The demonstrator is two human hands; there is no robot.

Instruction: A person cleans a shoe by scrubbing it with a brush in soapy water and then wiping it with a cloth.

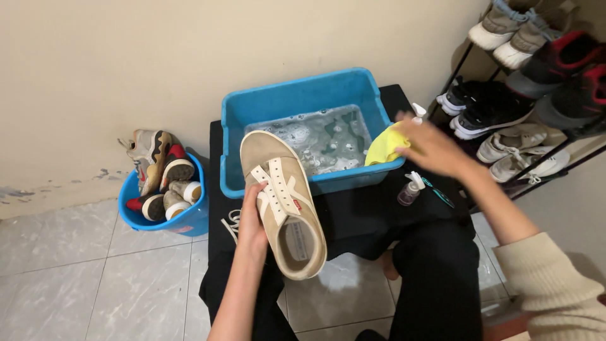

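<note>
1. The left hand (251,221) has its grip closed around the side of a tan suede shoe (284,202) with cream stripes. It holds the shoe over the person's lap, toe pointing toward the tub and the opening facing up. The laces are out; white ones (231,222) lie just beside the hand.
2. The shoe looks light and fairly stiff in the sole but soft in the upper. Suede likely marks and darkens when wet, so the sidewall near the midfoot, where the hand already is, seems the safest hold.
3. A small spray bottle (411,188) stands on the black surface (353,208) near the right knee.
4. The right hand (430,146) rests on a yellow cloth (383,146) draped over the rim of the blue tub (297,95). Whether its grip has closed on the cloth I cannot tell. The cloth is soft and limp.
5. The tub holds sudsy water, so its rim may be slippery.
6. Farther off, a blue bucket (189,221) of shoes sits to the left and a shoe rack (543,158) to the right.
</note>
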